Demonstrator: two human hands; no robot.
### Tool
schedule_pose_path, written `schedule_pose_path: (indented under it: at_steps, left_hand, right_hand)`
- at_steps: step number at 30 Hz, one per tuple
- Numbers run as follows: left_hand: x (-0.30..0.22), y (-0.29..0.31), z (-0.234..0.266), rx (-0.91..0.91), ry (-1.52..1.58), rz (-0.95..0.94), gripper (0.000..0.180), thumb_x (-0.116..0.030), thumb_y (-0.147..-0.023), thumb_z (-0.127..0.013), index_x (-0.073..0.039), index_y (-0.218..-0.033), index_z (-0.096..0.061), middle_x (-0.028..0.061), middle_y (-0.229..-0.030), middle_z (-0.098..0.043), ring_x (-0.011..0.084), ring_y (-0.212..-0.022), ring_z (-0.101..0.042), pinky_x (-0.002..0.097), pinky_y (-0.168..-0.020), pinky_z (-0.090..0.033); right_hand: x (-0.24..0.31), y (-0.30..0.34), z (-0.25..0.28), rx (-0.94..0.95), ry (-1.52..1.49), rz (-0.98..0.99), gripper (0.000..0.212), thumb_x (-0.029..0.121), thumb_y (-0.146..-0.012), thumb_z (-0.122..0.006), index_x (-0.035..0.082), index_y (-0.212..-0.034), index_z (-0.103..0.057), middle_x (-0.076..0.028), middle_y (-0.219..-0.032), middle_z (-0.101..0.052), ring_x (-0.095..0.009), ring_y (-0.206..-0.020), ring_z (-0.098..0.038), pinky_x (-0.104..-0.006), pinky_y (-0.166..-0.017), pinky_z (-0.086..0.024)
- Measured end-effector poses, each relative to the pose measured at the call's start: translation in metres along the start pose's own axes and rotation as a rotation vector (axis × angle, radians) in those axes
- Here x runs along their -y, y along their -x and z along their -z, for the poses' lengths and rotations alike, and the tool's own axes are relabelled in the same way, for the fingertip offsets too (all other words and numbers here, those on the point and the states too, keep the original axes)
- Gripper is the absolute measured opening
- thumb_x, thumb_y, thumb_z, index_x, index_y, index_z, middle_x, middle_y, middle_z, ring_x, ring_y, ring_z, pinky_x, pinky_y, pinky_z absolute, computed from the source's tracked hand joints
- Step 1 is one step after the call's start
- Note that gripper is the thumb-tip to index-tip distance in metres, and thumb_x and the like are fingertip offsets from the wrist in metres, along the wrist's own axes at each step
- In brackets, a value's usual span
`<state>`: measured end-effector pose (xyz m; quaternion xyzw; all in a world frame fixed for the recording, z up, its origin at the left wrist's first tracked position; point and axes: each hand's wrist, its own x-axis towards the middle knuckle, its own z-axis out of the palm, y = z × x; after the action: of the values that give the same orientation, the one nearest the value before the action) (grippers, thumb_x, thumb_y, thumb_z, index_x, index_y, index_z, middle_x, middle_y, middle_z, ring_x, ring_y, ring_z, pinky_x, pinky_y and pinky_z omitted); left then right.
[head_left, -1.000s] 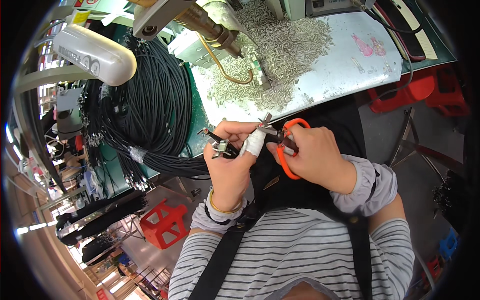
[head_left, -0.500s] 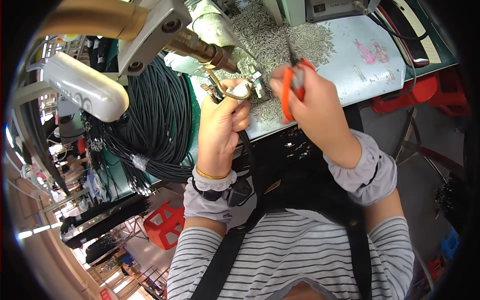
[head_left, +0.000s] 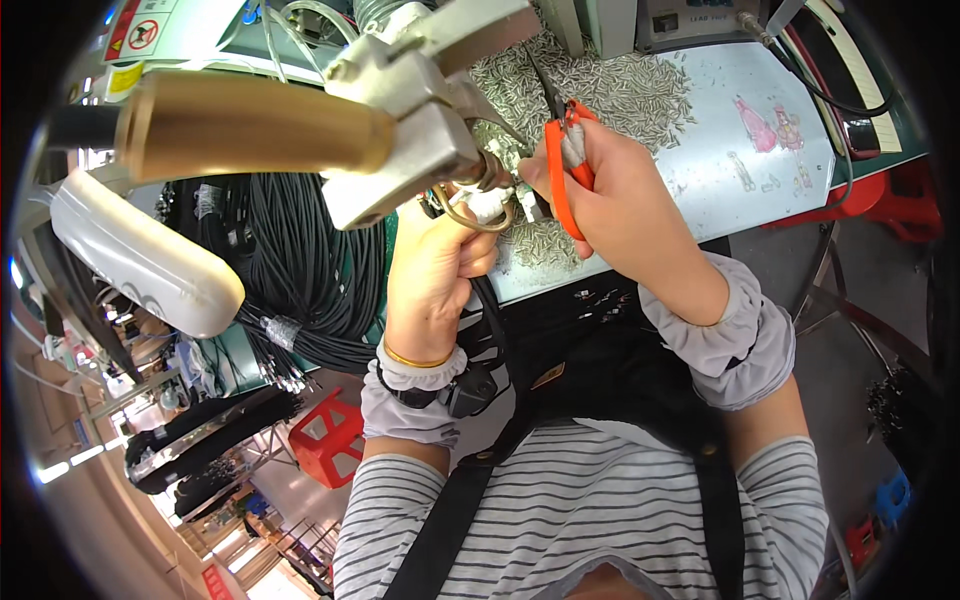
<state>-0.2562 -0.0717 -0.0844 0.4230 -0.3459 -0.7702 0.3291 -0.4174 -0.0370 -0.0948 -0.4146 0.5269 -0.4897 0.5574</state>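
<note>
My left hand (head_left: 432,270) is closed around black cable (head_left: 487,300) running down toward my lap, beneath the metal clamp head. Its fingertips and the cable ends are partly hidden by the head and a curved brass-coloured tube (head_left: 470,222). My right hand (head_left: 635,195) grips orange-handled scissors (head_left: 560,185), dark blades pointing away from me. Its thumb and fingertips are close to a small metal fixture (head_left: 533,206) at the clamp's tip. Above my left hand, the grey clamp (head_left: 405,160) carries a brown cylindrical handle (head_left: 255,122), blurred by motion.
Many small metal pins (head_left: 620,90) cover part of the pale worktop (head_left: 720,190). Bundled black cables (head_left: 315,260) lie at left, near a pale rounded housing (head_left: 150,260). A grey control box (head_left: 695,22) stands at the back; red stools (head_left: 330,440) are below the bench.
The clamp head with its brown handle has swung down and right over my left hand. The pale housing has also dropped. My right hand has shifted slightly left with the scissors.
</note>
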Motion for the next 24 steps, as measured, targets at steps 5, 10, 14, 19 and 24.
schedule_pose_path:
  at_steps: [5, 10, 14, 19, 24]
  left_hand:
    - [0.000, 0.001, 0.000, 0.021, 0.020, -0.017, 0.014, -0.001, -0.078, -0.055, 0.001, -0.091, -0.049, -0.0026, -0.058, -0.040, 0.0012, -0.039, -0.027, 0.0168, -0.034, -0.016]
    - [0.001, 0.003, 0.000, -0.003, 0.005, -0.035, 0.014, -0.003, -0.079, -0.056, 0.001, -0.091, -0.051, -0.0024, -0.058, -0.041, 0.0015, -0.038, -0.026, 0.0171, -0.034, -0.016]
    - [0.003, 0.013, -0.004, -0.054, -0.074, -0.049, 0.014, -0.003, -0.080, -0.055, 0.001, -0.093, -0.053, -0.0017, -0.059, -0.041, 0.0024, -0.040, -0.027, 0.0171, -0.035, -0.017]
    - [0.013, 0.041, -0.005, 0.031, 0.128, -0.018, 0.015, -0.001, -0.080, -0.054, 0.001, -0.094, -0.053, -0.0004, -0.061, -0.042, 0.0036, -0.044, -0.030, 0.0171, -0.038, -0.021]
    - [0.022, 0.064, -0.012, -0.068, 0.011, -0.132, 0.016, 0.003, -0.077, -0.055, 0.002, -0.093, -0.054, 0.0001, -0.064, -0.044, 0.0035, -0.046, -0.032, 0.0180, -0.040, -0.022]
  right_hand:
    - [-0.002, 0.001, -0.001, 0.004, 0.010, -0.002, 0.017, 0.017, -0.083, -0.057, 0.001, -0.081, -0.052, 0.002, -0.050, -0.043, -0.004, -0.036, -0.038, -0.0204, -0.035, -0.031]
    - [-0.006, 0.003, -0.003, -0.037, 0.008, 0.053, 0.016, 0.016, -0.083, -0.057, 0.001, -0.079, -0.051, 0.003, -0.051, -0.043, -0.004, -0.037, -0.038, -0.0202, -0.035, -0.031]
    - [-0.004, 0.013, -0.003, -0.029, 0.003, 0.039, 0.016, 0.016, -0.083, -0.057, 0.002, -0.080, -0.050, 0.002, -0.053, -0.044, -0.004, -0.037, -0.039, -0.0195, -0.034, -0.030]
    - [0.003, 0.035, -0.001, 0.078, -0.139, -0.030, 0.014, 0.015, -0.084, -0.055, 0.003, -0.079, -0.048, 0.000, -0.056, -0.046, -0.005, -0.036, -0.039, -0.0182, -0.033, -0.029]
    - [0.008, 0.054, -0.008, 0.175, -0.339, -0.128, 0.014, 0.013, -0.085, -0.054, 0.004, -0.077, -0.047, -0.001, -0.058, -0.048, -0.006, -0.035, -0.040, -0.0177, -0.032, -0.029]
